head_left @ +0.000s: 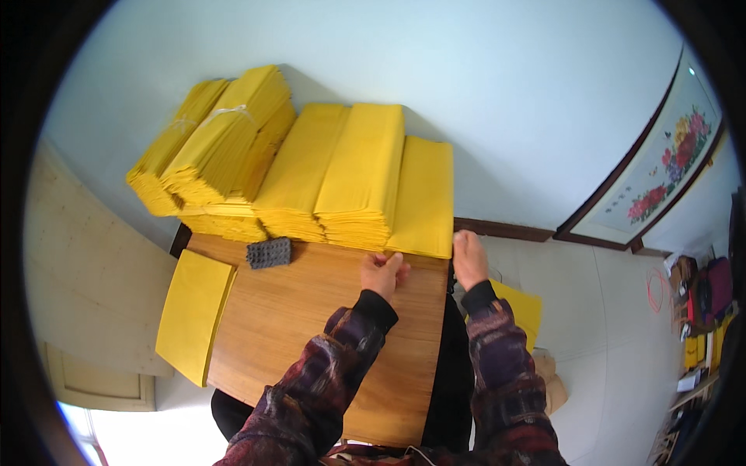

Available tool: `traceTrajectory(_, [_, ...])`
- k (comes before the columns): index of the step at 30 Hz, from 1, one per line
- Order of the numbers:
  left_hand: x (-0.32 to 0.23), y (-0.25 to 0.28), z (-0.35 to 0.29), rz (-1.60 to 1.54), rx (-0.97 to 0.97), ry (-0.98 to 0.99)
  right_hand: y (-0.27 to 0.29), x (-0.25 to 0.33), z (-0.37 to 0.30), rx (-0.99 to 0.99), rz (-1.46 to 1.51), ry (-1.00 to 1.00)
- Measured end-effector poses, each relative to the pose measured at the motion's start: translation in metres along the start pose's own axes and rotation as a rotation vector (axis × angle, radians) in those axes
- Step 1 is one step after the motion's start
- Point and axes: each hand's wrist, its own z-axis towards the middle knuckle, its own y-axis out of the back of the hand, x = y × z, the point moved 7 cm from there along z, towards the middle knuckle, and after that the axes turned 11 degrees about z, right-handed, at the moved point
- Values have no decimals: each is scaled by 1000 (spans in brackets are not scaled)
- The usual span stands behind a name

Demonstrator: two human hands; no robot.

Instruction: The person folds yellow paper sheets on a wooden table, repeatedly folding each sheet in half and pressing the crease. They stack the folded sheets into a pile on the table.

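Observation:
A low pile of yellow paper sheets (423, 194) lies at the right end of the row on a wooden table. At its near left corner is my left hand (382, 275), fingers curled in and the thumb by the paper's edge. My right hand (469, 260) is closed beside the same pile's near right corner, just past the table's edge. What either hand holds, if anything, is hidden. Taller folded yellow stacks (361, 167) stand to the left of this pile. Further left, string-tied yellow bundles (225, 132) rest on more yellow paper.
A dark grey textured block (269, 253) sits on the wooden table (311, 311). Another yellow sheet stack (194, 311) lies along the left edge. Yellow paper (517, 309) shows below the right edge. A wall stands behind; a framed flower picture (653, 171) and cluttered shelves (703, 349) are at right.

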Motion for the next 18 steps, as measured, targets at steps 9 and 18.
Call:
traceTrajectory(9, [19, 133, -131, 165, 354, -124, 8, 71, -165, 222, 210, -10])
traceTrajectory(18, [24, 320, -236, 180, -254, -239, -95, 167, -317, 898, 187, 188])
